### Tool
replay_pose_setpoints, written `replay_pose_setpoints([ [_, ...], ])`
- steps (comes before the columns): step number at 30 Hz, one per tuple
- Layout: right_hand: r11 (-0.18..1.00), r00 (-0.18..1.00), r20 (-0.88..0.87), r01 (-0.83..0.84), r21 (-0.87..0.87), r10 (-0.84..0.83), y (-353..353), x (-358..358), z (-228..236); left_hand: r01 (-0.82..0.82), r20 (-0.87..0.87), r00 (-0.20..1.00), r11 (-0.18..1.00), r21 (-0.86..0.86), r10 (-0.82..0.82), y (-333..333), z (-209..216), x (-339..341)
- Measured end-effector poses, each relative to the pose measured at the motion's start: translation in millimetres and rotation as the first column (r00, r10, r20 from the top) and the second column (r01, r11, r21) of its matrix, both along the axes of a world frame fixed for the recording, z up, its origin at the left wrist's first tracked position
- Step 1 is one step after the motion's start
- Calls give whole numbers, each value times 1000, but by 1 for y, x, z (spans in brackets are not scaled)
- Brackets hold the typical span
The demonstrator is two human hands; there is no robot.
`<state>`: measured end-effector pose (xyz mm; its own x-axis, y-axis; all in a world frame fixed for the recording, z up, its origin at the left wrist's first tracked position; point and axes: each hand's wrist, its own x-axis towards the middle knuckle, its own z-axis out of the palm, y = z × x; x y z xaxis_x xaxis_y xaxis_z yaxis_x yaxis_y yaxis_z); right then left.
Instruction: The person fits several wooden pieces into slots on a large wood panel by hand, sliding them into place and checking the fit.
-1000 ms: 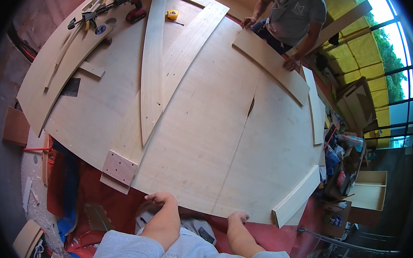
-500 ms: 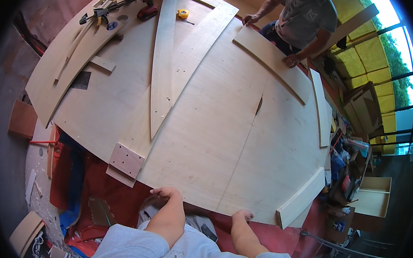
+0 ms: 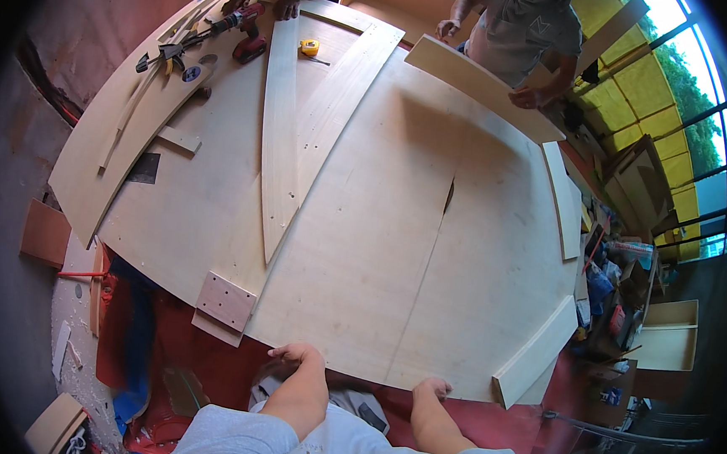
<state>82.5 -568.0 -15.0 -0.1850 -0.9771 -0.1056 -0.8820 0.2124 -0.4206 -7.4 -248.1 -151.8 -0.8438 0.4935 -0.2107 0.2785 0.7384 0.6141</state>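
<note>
A large, pale plywood sheet [image 3: 359, 286] spreads out in front of me. At its near edge my left hand [image 3: 297, 356] grips the rim, its fingers partly hidden. Farther right along that edge, my right hand [image 3: 433, 389] is closed on the rim as well. Left of my left hand, a small drilled wooden block [image 3: 226, 302] lies at the edge. A wooden strip [image 3: 533, 350] rests slantwise at the near right corner. Two long boards, one plain [image 3: 280, 137] and one with screw holes [image 3: 343, 99], meet in a V on the sheet.
At the far right a co-worker [image 3: 525, 27] holds a board [image 3: 483, 88] off the sheet; another person's hand [image 3: 287, 6] is at the far edge. A red drill [image 3: 248, 38], clamp [image 3: 173, 49] and yellow tape measure [image 3: 309, 48] lie far left. A narrow strip [image 3: 561, 203] lines the right side.
The co-worker has raised the board from the sheet, and its shadow now falls on the plywood. More of the second person shows at the far edge. My hands keep their places on the rim.
</note>
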Motion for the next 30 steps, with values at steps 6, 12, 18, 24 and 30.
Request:
replay_pose_setpoints([
  [6,999,999,15,41,-11,-41,-14,-11,14,9,297,946,927,374,-129,-19,-41,8],
  [12,996,995,48,86,26,-87,-32,-9,-25,-986,261,165,-163,31,-951,-11,-78,-27],
  [18,998,997,56,60,-1,-60,-45,-15,-46,-513,229,218,-311,-800,-949,5,-8,15],
  [24,998,986,166,38,-45,-30,-66,-19,-78,-512,413,116,-411,-754,-903,8,27,36],
  [30,998,998,40,56,-31,-55,-45,-18,-57,-565,481,61,-427,-706,-875,16,39,28],
])
